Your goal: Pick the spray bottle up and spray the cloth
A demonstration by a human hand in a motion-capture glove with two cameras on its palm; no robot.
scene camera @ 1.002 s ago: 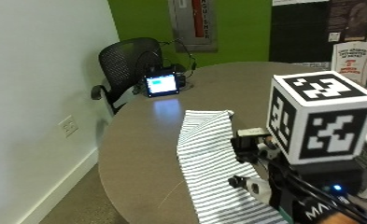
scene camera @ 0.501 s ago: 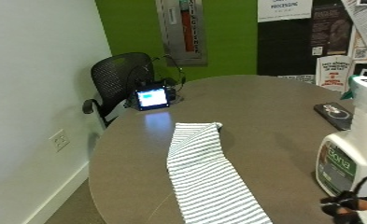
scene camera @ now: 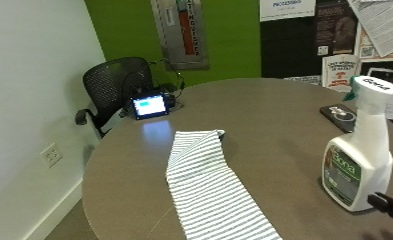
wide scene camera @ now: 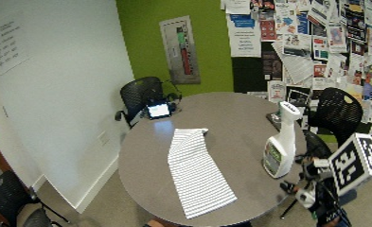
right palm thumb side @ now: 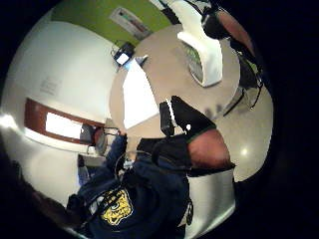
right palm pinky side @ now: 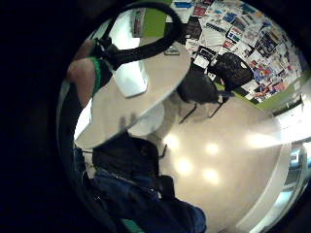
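A white spray bottle (scene camera: 359, 150) with a green label stands upright on the round brown table (scene camera: 269, 115), near its right edge. A grey-and-white striped cloth (scene camera: 209, 195) lies flat and lengthwise to the left of it, its far end folded over. My gloved right hand (scene camera: 390, 204) shows only at the lower right corner, just beside the bottle's base and apart from it. The wide outside view puts the hand (wide scene camera: 299, 184) low at the table's edge, next to the bottle (wide scene camera: 281, 146). Both palm views face the bottle (right palm thumb side: 202, 50) from a short distance. The hand holds nothing.
A small lit screen (scene camera: 149, 105) stands at the far left edge of the table, with a black mesh chair (scene camera: 113, 85) behind it. A dark flat device (scene camera: 342, 115) lies behind the bottle. Another chair (wide scene camera: 337, 109) stands to the right of the table.
The outside picture has shifted, so its camera moved. The hand, which filled the right foreground over the cloth, now sits low beside the bottle. Cloth and bottle have stayed put.
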